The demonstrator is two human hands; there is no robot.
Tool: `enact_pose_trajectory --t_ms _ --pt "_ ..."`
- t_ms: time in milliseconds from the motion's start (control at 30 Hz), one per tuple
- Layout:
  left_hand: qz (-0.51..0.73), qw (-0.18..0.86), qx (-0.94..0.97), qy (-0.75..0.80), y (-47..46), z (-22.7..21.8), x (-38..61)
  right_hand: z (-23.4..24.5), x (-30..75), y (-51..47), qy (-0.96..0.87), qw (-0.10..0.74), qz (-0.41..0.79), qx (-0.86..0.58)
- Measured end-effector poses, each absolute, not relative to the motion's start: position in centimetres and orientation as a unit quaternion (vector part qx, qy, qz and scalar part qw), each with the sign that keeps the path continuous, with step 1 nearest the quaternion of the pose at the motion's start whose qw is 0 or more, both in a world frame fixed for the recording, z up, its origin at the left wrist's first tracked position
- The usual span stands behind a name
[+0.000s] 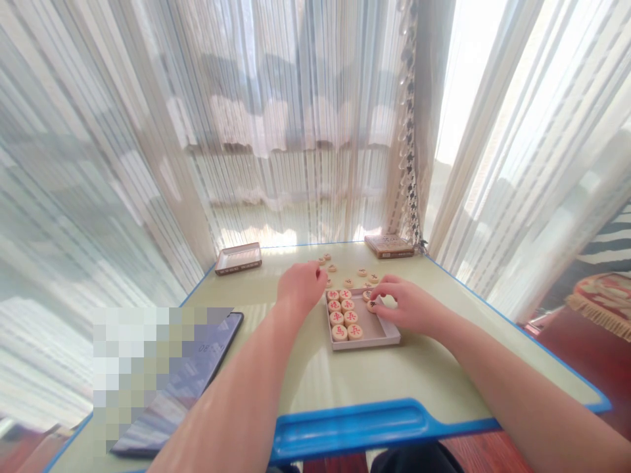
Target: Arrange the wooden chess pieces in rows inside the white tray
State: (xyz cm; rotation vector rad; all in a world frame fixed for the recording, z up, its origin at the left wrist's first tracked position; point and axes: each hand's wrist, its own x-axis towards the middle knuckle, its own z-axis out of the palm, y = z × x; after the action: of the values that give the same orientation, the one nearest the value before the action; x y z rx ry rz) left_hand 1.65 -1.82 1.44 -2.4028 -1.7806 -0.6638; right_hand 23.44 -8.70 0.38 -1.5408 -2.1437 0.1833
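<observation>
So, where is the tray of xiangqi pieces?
In the head view, the tray is right of centre on the table, the right hand over its right edge.

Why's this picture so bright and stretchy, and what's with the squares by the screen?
Head view: daylight glares through the curtains, nearly white at upper right; head view: outer edges look stretched, probably by a wide lens; head view: coarse blocks blot out part of the screen device; head view: the red-marked pieces look clear, the far pieces too small to read.
</observation>
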Motion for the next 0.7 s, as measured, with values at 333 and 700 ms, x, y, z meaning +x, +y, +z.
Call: enact_pose_trajectory --t_ms 333,700 --pt "-0.241 0.037 -0.764 -0.598 -0.1 -0.2 0.8 -0.3 24.3 -7.2 -0.746 0.322 0.008 -0.583" --pt "-0.22 -0.025 -0.758 -0.614 1.4 -0.7 0.1 -1.8 24.8 -5.2 -0.725 0.296 0.12 -0.61"
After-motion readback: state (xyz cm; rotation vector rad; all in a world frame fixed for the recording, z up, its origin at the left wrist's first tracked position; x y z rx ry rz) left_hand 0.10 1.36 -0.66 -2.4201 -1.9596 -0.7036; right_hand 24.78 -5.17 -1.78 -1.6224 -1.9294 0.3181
